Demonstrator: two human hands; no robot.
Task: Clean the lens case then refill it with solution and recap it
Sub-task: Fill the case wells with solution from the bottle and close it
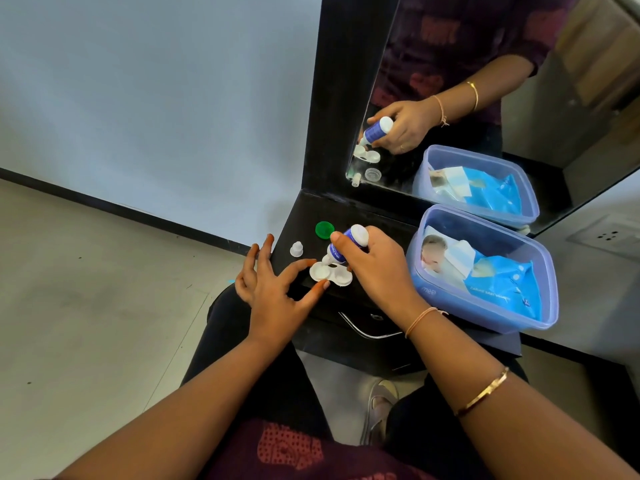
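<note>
Firmly held the solution bottle (353, 235) in the right hand (377, 268), fingers and thumb curled round its blue-labelled body, base up and nozzle down just above the far side of the lens case (322, 273). Pinched the case lightly with the left hand (273, 299), index fingertip on the far edge of its left well, thumb on the near edge, other fingers spread clear.

Judged the step to be filling a well with solution; could not tell which well sat under the nozzle. Best done by keeping the tip just off the plastic, squeezing gently, stopping short of the rim, then shifting across while pinning the case flat. Risked skidding so light a case, or flooding the surface, with a hard squeeze.

Found the case white, with twin round wells joined by a short bridge, both uncapped, lying flat near the front edge of the black dresser top (311, 209); could not make out any liquid level. Saw a green cap (324, 230) and the white bottle cap (296, 249) just behind it.
</note>
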